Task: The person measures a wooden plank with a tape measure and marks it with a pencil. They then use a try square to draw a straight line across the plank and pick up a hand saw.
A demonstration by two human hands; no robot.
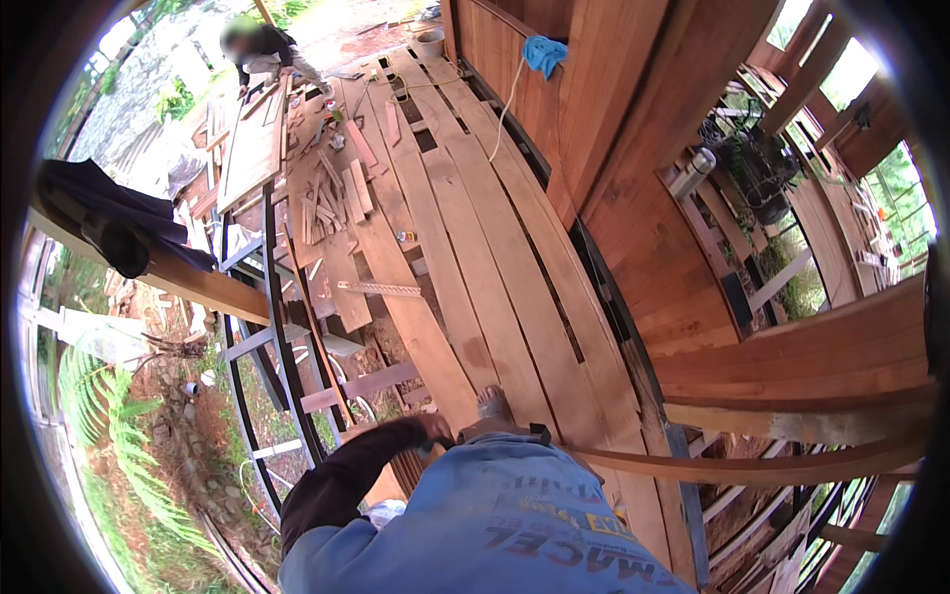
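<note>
My left hand (429,428) is at my waist, at the end of a bent arm in a dark sleeve. Its fingers are mostly hidden, and a small orange-and-grey thing (433,452) shows just below it; I cannot tell whether the hand grips it. My blue printed shirt (495,515) fills the lower middle and covers what lies beneath. No part of my right hand shows. Ahead of my bare foot (492,401) run long wooden floorboards (524,267) with gaps between them. A pale flat strip with marks (380,288) lies across the boards.
Loose wood offcuts (325,203) are heaped at centre left. A black metal frame (267,346) borders the deck's left side. Another person (265,54) crouches at the far left over boards. Wooden panelling (653,267) rises on the right; a blue cloth (544,55) hangs there.
</note>
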